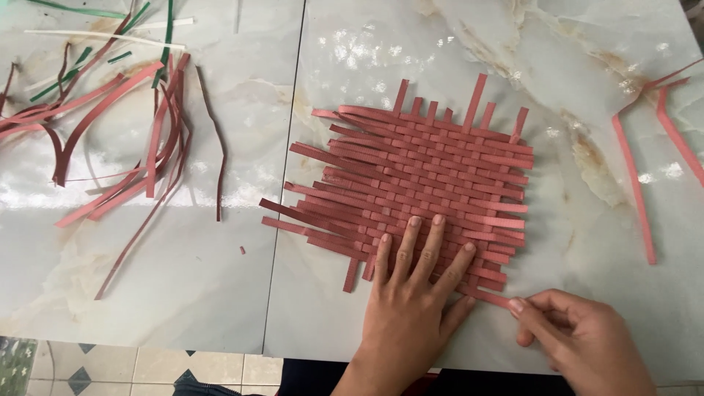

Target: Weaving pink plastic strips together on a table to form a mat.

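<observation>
Perhaps a home: marble tabletop (pixel 601 220), tiled floor (pixel 110 370)

- The woven red mat (pixel 414 191) fills the middle of the frame; the left hand (pixel 411 293) lies flat on its lower edge, blocking the way in from below.
- The right hand (pixel 579 337) sits at the lower right, its fingers (pixel 518 305) at a strip end.
- A heap of loose red strips (pixel 125 139) clutters the upper left, with green strips (pixel 81 62) above.
- Two long red strips (pixel 645 169) lie at the right edge.
- Bare surface (pixel 191 286) lies open at lower left and between mat and right-hand strips.
</observation>
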